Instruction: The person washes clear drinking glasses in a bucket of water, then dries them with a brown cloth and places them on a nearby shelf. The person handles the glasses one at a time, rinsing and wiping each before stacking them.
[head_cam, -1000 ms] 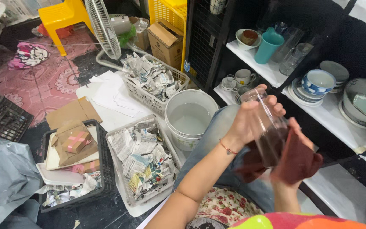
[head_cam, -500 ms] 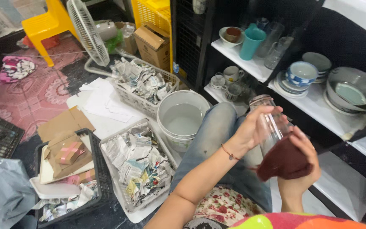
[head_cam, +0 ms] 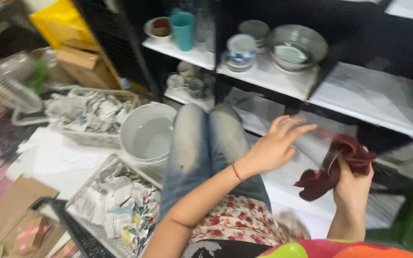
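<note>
We hold a clear drinking glass (head_cam: 314, 143) over our lap, left hand (head_cam: 273, 145) spread around its blurred side, right hand (head_cam: 352, 179) gripping the dark red cloth (head_cam: 328, 174) against it. Wiping looks underway; shelf (head_cam: 264, 76) dishes and the white bucket (head_cam: 149, 136) sit nearby.

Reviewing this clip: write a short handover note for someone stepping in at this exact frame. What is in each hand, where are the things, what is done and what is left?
Left hand: fingers spread around a clear glass, which is motion-blurred.
Right hand: grips a dark red cloth, pressed against the glass.
Nearby: white bucket beside the knees; baskets of paper-wrapped items on the floor; bowls and a teal cup on the shelf.
Done: glass is in hand, cloth on it.
Left: whether the glass is clean cannot be told; it is not yet on the shelf.
</note>
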